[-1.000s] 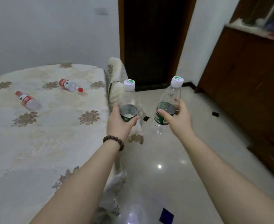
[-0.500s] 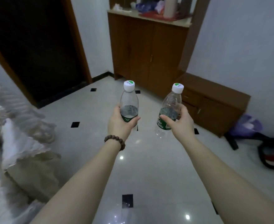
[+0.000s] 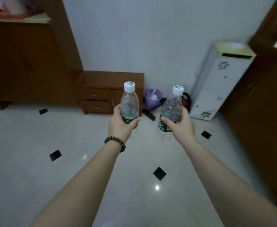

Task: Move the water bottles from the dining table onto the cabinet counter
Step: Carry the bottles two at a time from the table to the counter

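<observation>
A person holds two clear water bottles upright in front of the body, above a pale tiled floor [image 3: 28,161]. The left hand [image 3: 119,126] is wrapped around the left bottle [image 3: 129,104] at its green label; the right hand [image 3: 182,126] is clamped on the right bottle [image 3: 171,110], which tilts slightly. A beaded bracelet [image 3: 115,142] circles the left wrist. The tall wooden cabinet [image 3: 20,63] stands at upper left, its worktop edge [image 3: 36,20] blurred.

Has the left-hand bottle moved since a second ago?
Yes. The left hand has carried its bottle away from the table, now out of view, across the floor to in front of the low drawer unit. Its grip looks unchanged.
</observation>
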{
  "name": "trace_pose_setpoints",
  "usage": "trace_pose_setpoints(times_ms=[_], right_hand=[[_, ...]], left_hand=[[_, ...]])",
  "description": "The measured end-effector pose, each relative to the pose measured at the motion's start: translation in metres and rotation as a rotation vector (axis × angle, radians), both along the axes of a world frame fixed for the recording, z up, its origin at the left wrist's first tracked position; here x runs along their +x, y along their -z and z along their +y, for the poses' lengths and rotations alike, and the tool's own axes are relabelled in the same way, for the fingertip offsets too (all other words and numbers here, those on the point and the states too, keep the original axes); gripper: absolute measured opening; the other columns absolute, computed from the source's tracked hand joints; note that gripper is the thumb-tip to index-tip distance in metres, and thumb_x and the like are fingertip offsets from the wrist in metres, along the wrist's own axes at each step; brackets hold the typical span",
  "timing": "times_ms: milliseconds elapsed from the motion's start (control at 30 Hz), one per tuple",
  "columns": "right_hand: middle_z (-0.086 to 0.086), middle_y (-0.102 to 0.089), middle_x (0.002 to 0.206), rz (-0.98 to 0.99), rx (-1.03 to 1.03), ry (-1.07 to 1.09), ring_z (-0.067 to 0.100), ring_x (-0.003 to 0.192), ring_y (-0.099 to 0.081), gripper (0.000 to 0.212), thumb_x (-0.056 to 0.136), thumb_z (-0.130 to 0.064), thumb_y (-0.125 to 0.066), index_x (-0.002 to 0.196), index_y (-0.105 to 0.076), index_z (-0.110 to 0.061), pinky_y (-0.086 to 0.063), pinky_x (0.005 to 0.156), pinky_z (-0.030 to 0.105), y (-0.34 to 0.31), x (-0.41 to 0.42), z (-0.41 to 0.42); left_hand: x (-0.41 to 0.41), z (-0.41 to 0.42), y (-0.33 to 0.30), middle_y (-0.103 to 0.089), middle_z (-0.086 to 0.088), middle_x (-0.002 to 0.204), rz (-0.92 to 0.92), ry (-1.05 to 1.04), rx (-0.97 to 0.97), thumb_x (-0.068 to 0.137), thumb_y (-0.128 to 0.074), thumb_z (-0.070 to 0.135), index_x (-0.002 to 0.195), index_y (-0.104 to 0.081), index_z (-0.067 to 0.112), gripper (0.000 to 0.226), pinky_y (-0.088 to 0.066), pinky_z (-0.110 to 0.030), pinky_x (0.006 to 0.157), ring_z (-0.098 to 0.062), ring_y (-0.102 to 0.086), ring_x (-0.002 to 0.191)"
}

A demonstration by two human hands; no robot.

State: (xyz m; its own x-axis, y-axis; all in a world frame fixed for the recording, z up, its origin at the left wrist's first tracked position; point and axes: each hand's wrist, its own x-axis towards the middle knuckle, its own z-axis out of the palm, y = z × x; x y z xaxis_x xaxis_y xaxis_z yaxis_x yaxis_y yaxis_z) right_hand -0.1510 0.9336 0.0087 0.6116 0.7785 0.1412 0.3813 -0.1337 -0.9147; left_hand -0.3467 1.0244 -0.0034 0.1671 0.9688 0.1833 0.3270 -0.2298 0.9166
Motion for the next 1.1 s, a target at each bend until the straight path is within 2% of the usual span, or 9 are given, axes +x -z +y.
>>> trace_pose_setpoints(times_ms=[133,367,433,567,667,733,867,1033,1100], right_hand=[[-0.018,-0.061,0.102,0.023,-0.009,0.176,0.009,0.096,-0.060,0.064,0.067,-0.040,-0.081,0.121,-0.048,-0.034,-0.047,0.081,0.029,0.006,0.071,-0.042],[-0.015,-0.058,0.110,0.085,-0.033,0.441,0.010,0.099,-0.057,0.072,0.068,-0.041,-0.080,0.129,-0.044,-0.029,-0.045,0.080,0.027,0.023,0.163,-0.106],[-0.017,-0.056,0.109,0.091,-0.034,0.503,0.009,0.099,-0.055,0.071,0.069,-0.040,-0.079,0.130,-0.044,-0.028,-0.046,0.082,0.028,0.028,0.185,-0.116],[-0.014,-0.056,0.113,0.083,-0.035,0.623,0.008,0.100,-0.053,0.071,0.070,-0.041,-0.079,0.130,-0.044,-0.027,-0.042,0.080,0.023,0.037,0.236,-0.120],[-0.009,-0.057,0.121,0.099,-0.045,0.686,0.009,0.102,-0.052,0.072,0.071,-0.040,-0.078,0.131,-0.042,-0.026,-0.039,0.075,0.016,0.042,0.279,-0.104],[-0.006,-0.058,0.124,0.096,-0.051,0.721,0.012,0.106,-0.054,0.072,0.071,-0.039,-0.078,0.132,-0.042,-0.025,-0.040,0.078,0.019,0.041,0.310,-0.086],[-0.003,-0.057,0.127,0.085,-0.044,0.767,0.013,0.111,-0.054,0.071,0.072,-0.038,-0.078,0.132,-0.042,-0.024,-0.042,0.085,0.024,0.031,0.374,-0.047],[-0.007,-0.059,0.124,0.077,-0.009,0.814,0.008,0.108,-0.053,0.069,0.071,-0.039,-0.078,0.129,-0.045,-0.024,-0.041,0.079,0.015,0.022,0.435,-0.021],[-0.008,-0.058,0.124,0.071,-0.016,0.850,0.006,0.107,-0.051,0.069,0.071,-0.039,-0.078,0.129,-0.045,-0.025,-0.041,0.081,0.016,0.022,0.455,-0.021]], left_hand=[[0.089,-0.011,0.000,-0.058,0.021,0.102,0.012,0.183,0.019,0.064,-0.082,0.042,0.114,-0.042,0.036,0.065,-0.045,-0.020,0.074,-0.004,-0.058,0.094],[0.221,-0.029,0.010,-0.056,0.021,0.102,0.049,0.444,0.023,0.064,-0.082,0.040,0.114,-0.043,0.035,0.063,-0.045,-0.023,0.079,-0.005,-0.055,0.094],[0.256,-0.031,0.014,-0.053,0.027,0.095,0.054,0.505,0.014,0.064,-0.082,0.040,0.112,-0.043,0.036,0.062,-0.044,-0.019,0.074,-0.001,-0.054,0.089],[0.329,-0.024,0.022,-0.054,0.028,0.095,0.052,0.633,0.005,0.064,-0.082,0.041,0.111,-0.043,0.036,0.061,-0.038,-0.001,0.060,0.015,-0.052,0.083],[0.386,-0.006,0.023,-0.057,0.018,0.103,0.070,0.701,0.002,0.065,-0.082,0.040,0.121,-0.044,0.028,0.068,-0.036,-0.003,0.062,0.006,-0.054,0.086],[0.427,0.012,0.022,-0.056,0.016,0.102,0.078,0.734,0.016,0.065,-0.082,0.039,0.121,-0.044,0.026,0.068,-0.036,-0.005,0.063,-0.001,-0.053,0.088],[0.502,0.049,0.015,-0.052,0.024,0.093,0.085,0.801,0.034,0.065,-0.082,0.039,0.115,-0.044,0.029,0.063,-0.035,-0.001,0.061,0.006,-0.051,0.081],[0.581,0.073,0.011,-0.053,0.023,0.094,0.101,0.895,0.060,0.067,-0.081,0.040,0.113,-0.042,0.032,0.061,-0.042,-0.013,0.069,0.001,-0.053,0.085],[0.609,0.075,0.012,-0.055,0.018,0.097,0.107,0.932,0.072,0.066,-0.081,0.041,0.110,-0.041,0.034,0.060,-0.046,-0.019,0.073,-0.005,-0.056,0.090]])
